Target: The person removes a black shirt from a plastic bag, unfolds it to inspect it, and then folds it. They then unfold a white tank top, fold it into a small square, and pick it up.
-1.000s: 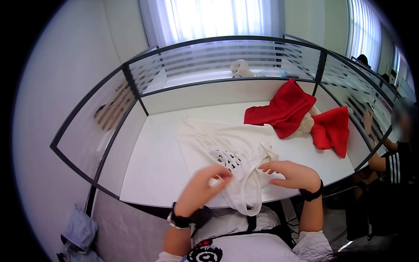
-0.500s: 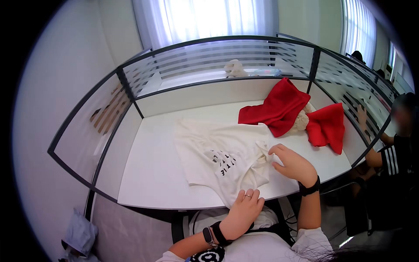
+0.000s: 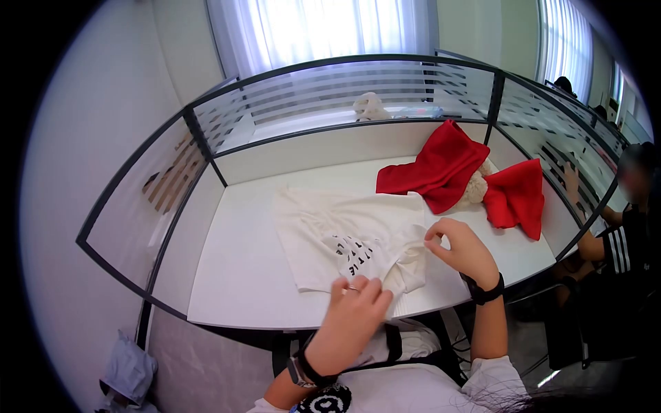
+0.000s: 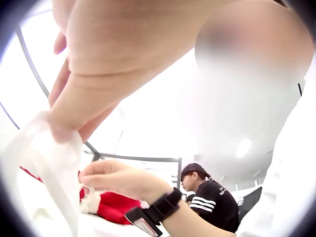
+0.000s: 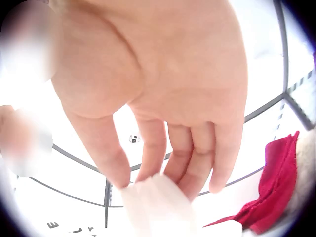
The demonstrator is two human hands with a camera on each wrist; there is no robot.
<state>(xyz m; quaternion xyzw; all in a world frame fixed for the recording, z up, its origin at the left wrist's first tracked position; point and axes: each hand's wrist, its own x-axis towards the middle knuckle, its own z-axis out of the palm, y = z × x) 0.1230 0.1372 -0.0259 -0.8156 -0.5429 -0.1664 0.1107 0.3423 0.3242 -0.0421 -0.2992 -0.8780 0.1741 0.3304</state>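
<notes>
A white cloth (image 3: 313,234) with black printed letters lies rumpled on the white desk. Its near part is drawn toward the desk's front edge, where my left hand (image 3: 351,320) pinches a fold. In the left wrist view, thumb and fingers close on the white fabric (image 4: 47,168). At the cloth's right side, my right hand (image 3: 468,255) holds another bit of it. The right wrist view shows thumb and fingertips (image 5: 148,177) pinching a bunched piece, with a few black letters lower left.
At the back right, a red cloth (image 3: 434,172) and a second red piece (image 3: 516,199) lie around a cream fluffy thing (image 3: 475,191). Framed partition panels (image 3: 330,93) surround the desk (image 3: 234,275). Another person (image 3: 630,227) sits to the right.
My left hand dropped to the desk's front edge, then rose slightly leftward. My right hand shifted up and right to the cloth's side. The strap-like near part no longer hangs over the edge as before.
</notes>
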